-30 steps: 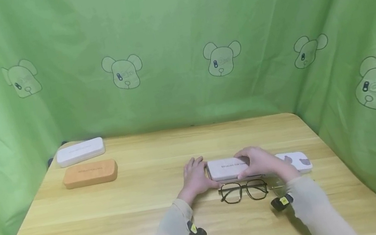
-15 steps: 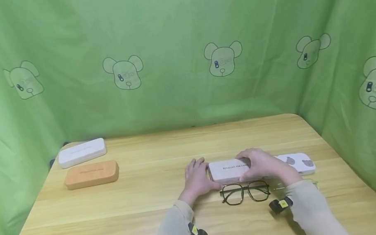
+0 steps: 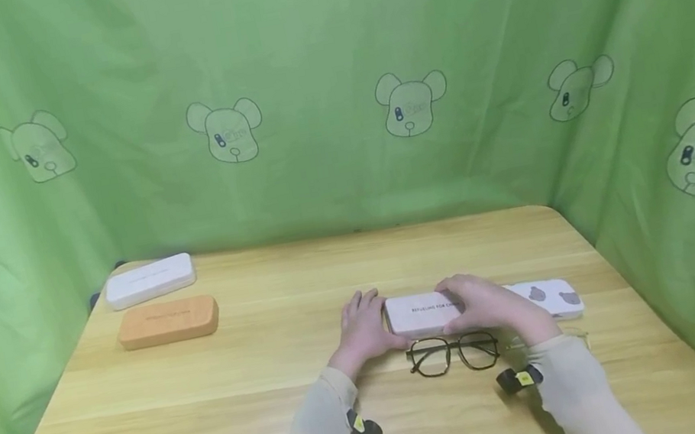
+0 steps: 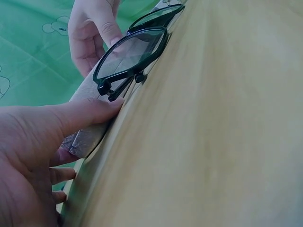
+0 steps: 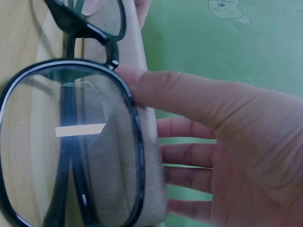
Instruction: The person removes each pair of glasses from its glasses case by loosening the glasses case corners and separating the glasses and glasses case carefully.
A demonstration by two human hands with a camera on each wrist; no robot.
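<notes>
A pale grey glasses case (image 3: 420, 311) with dark lettering lies on the table between the two hands. My left hand (image 3: 361, 327) holds its left end, the thumb along the front edge and the fingers around the end. My right hand (image 3: 484, 301) grips the right part, thumb in front and fingers behind. Just before the case stands a pair of black-framed glasses (image 3: 452, 344), large in the right wrist view, where the case (image 5: 147, 156) shows behind the lenses. The right hand partly hides the case's right end.
To the right lies a white case with bear heads (image 3: 556, 298), partly behind the right hand. Thin pale glasses (image 3: 579, 336) show near the right wrist. An orange case (image 3: 168, 323) and a white case (image 3: 150, 281) lie far left. Green curtains (image 3: 329, 189) enclose the table.
A dark line along the front of the grey case, seen a second ago, no longer shows. Both hands stay almost where they were; the view shifts slightly.
</notes>
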